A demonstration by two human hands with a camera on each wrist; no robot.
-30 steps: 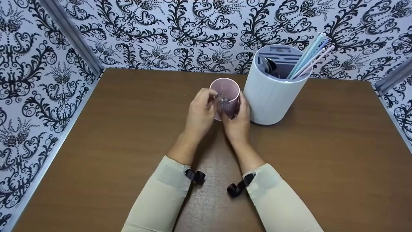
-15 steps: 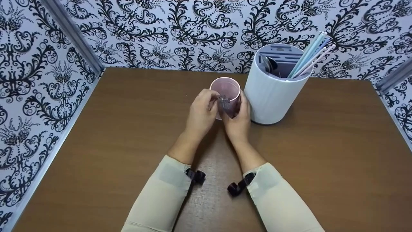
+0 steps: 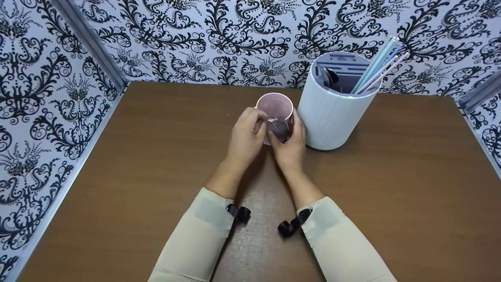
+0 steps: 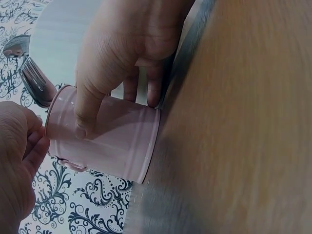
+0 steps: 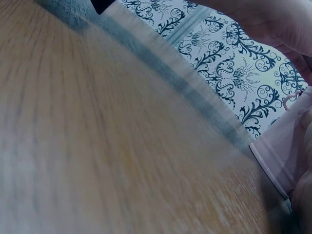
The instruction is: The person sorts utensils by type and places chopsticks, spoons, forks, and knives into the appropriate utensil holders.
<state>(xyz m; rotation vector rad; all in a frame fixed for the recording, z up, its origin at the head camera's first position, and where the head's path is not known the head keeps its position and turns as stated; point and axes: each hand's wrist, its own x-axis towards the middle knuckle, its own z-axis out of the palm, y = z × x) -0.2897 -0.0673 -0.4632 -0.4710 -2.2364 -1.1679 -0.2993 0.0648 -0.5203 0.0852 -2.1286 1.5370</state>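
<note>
A small pink pail (image 3: 274, 105) with a little loop on its side stands on the wooden table, slightly tilted in the head view. My right hand (image 3: 290, 150) grips its right side, thumb in front and fingers behind. A fork (image 3: 280, 125) rises out of the pail, its tines leaning to the right; the left wrist view also shows the fork (image 4: 35, 80) sticking out past the pail's rim. My left hand (image 3: 246, 131) is at the rim, thumb and fingers pinched at the fork's neck. The fork's handle is hidden inside the pail.
Right behind my right hand stands a tall white utensil holder (image 3: 332, 121) with a slotted grey-blue top. A spoon (image 3: 332, 76) and several pastel sticks (image 3: 377, 66) stand in it. Patterned wall panels (image 3: 176, 43) close off the table's back and sides.
The fork's tines have turned and swung to the right at my left fingertips. Both hands and the pail stay nearly where they were.
</note>
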